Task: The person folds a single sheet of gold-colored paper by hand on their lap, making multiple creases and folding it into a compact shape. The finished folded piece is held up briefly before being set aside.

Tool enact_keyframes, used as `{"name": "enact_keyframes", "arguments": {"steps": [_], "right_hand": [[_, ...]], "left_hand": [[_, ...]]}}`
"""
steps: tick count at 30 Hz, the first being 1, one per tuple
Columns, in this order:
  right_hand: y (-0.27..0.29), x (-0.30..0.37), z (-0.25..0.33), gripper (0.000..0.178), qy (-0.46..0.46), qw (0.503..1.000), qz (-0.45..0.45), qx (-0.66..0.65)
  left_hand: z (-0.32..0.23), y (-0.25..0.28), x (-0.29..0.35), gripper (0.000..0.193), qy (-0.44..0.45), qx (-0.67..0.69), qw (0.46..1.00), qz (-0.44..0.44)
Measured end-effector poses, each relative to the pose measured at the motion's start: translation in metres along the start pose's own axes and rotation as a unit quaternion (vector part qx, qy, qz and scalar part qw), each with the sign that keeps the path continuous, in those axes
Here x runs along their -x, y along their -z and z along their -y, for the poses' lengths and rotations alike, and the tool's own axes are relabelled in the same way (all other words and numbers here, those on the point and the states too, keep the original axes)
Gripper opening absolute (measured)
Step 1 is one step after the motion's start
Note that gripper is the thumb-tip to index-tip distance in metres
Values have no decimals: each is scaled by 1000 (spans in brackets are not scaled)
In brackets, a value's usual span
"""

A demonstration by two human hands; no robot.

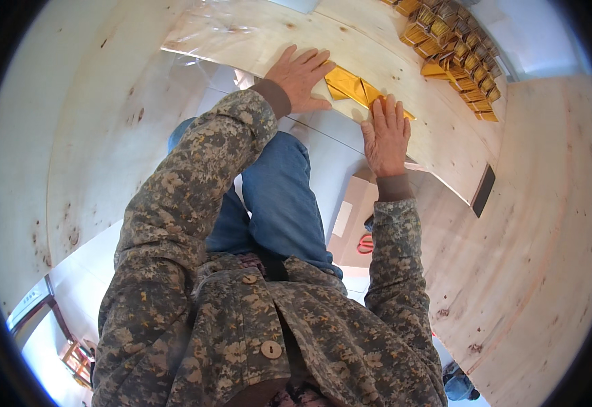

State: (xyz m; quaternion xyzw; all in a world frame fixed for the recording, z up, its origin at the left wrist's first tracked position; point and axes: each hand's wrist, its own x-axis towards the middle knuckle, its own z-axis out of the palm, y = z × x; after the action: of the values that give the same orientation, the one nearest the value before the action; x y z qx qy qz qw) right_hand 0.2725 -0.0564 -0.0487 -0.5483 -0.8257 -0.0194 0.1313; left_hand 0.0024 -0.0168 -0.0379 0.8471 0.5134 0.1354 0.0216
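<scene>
A folded sheet of shiny gold paper [352, 87] lies flat on the pale wooden tabletop [269, 37], close to its near edge. My left hand [301, 78] is spread with its fingertips at the paper's left end and its thumb pointing right along the table edge. At the paper's right end rests my right hand [386, 138], palm down, its fingers stretched forward over the gold surface. Neither hand is closed round the paper. Creases cross the paper's middle, and part of its right end is hidden under my right fingers.
Rows of folded gold paper pieces [455, 51] stand packed together at the far right of the table. Clear plastic film [204, 37] lies at the left. Below the tabletop are a cardboard box [356, 210] and red-handled scissors [365, 243]. Wooden panels rise on both sides.
</scene>
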Motion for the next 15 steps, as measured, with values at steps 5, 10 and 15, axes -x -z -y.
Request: {"name": "enact_keyframes", "arguments": {"steps": [5, 10, 15], "right_hand": [[-6, -22, 0, 55, 0, 1000, -21, 16], [-16, -66, -7, 51, 39, 999, -25, 10], [-17, -97, -13, 52, 94, 995, -12, 4]], "left_hand": [[-1, 9, 16, 71, 11, 39, 999, -27], [-12, 18, 33, 59, 28, 116, 993, -12], [-16, 23, 39, 55, -65, 184, 980, 31]]}}
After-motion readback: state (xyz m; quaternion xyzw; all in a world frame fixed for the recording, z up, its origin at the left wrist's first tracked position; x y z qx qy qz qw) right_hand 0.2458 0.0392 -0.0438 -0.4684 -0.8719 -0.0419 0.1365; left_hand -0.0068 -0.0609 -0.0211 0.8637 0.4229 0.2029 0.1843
